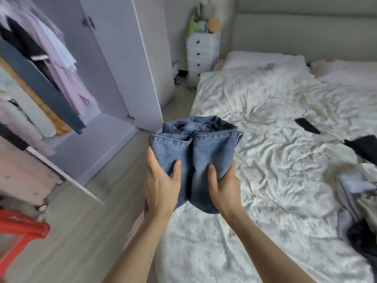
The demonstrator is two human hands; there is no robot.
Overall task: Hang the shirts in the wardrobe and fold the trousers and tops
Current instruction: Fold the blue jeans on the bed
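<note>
- Folded jeans (195, 158) held above the bed's (265, 139) left edge, before the open wardrobe (114, 58).
- Left hand (161, 186) and right hand (224, 186) clamp the jeans' sides, thumbs on top.

1 head-worn view looks forward and down, close over both hands (191, 186) held out at frame centre; the bed (275, 160) spreads to their right, the open wardrobe (67, 82) to their left

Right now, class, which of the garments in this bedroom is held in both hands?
The folded blue jeans, gripped by the left hand and right hand. The hanging shirts are in the wardrobe; the clothes pile lies on the bed.
</note>
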